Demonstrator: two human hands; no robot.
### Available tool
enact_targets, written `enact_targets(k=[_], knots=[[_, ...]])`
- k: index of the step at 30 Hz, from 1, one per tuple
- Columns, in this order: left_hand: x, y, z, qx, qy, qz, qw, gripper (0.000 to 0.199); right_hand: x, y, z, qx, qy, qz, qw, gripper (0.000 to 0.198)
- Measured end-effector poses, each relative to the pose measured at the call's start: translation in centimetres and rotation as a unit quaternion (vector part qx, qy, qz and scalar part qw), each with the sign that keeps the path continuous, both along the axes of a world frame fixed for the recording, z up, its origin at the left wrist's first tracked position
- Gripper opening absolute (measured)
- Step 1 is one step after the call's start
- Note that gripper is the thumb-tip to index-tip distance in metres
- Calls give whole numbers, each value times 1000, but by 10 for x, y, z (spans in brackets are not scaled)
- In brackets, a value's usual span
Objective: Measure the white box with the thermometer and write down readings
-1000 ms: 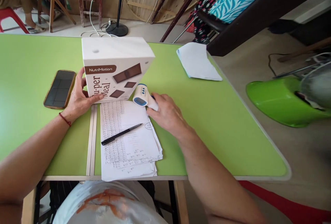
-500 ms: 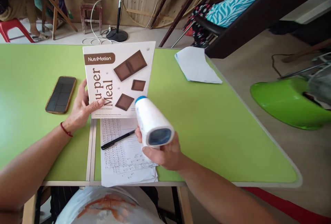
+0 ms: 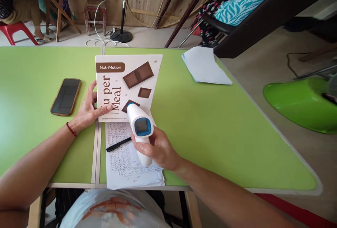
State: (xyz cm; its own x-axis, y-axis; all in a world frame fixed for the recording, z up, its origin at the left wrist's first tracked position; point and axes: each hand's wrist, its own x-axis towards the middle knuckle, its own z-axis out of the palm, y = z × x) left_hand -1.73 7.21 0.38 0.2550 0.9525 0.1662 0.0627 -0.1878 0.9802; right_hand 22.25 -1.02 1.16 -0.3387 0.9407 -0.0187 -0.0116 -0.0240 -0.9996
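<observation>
My left hand (image 3: pixel 91 110) grips the lower left edge of a white box (image 3: pixel 137 98) printed with "NutriMotion" and chocolate pieces, thumb on its front. The box is tilted up above the table. In my right hand (image 3: pixel 160 147) is a white and blue infrared thermometer (image 3: pixel 143 126), held by its handle. Its nose overlaps the lower part of the box, and its small grey screen faces me; whether the two touch I cannot tell. Beneath them lie handwritten sheets of paper (image 3: pixel 118 175) with a black pen (image 3: pixel 119 144) on top.
A phone (image 3: pixel 65 96) lies left of the box on the green table (image 3: pixel 210 133). Folded white paper (image 3: pixel 205 65) rests near the far right edge. A green plastic seat (image 3: pixel 297 103) stands to the right. Beyond are a microphone stand (image 3: pixel 122 35), a wooden chair (image 3: pixel 94 7) and a seated person (image 3: pixel 23 7).
The thermometer has moved left and turned so its screen faces me more squarely, covering more of the box's lower part. The box has come down slightly in view.
</observation>
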Motion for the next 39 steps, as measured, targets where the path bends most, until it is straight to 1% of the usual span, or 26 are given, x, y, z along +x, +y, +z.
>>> enact_targets(k=[3, 9, 15, 21, 25, 28, 33, 39], knots=[[-1, 0, -2, 1, -4, -8, 1000, 94, 0, -1, -1, -6, -1, 4, 1000, 23], [-1, 0, -3, -14, -7, -1, 1000, 99, 1, -3, -5, -13, -4, 6, 1000, 30], [-2, 0, -4, -24, -10, -1, 1000, 101, 2, -2, -4, -15, 0, 8, 1000, 33], [-2, 1, -4, -21, -9, -6, 1000, 104, 2, -2, -4, -2, -9, 12, 1000, 31], [-1, 1, -4, -22, -15, -8, 1000, 107, 2, -1, -3, -13, -8, 13, 1000, 32], [-1, 2, -4, -15, -18, -12, 1000, 104, 2, -1, -3, -30, 0, 11, 999, 36], [-1, 2, -4, -8, -9, -9, 1000, 92, 1, -2, -3, -50, 21, 9, 998, 38], [-1, 2, -3, -8, -12, -13, 1000, 94, 1, -1, -2, -51, 28, 9, 998, 36]])
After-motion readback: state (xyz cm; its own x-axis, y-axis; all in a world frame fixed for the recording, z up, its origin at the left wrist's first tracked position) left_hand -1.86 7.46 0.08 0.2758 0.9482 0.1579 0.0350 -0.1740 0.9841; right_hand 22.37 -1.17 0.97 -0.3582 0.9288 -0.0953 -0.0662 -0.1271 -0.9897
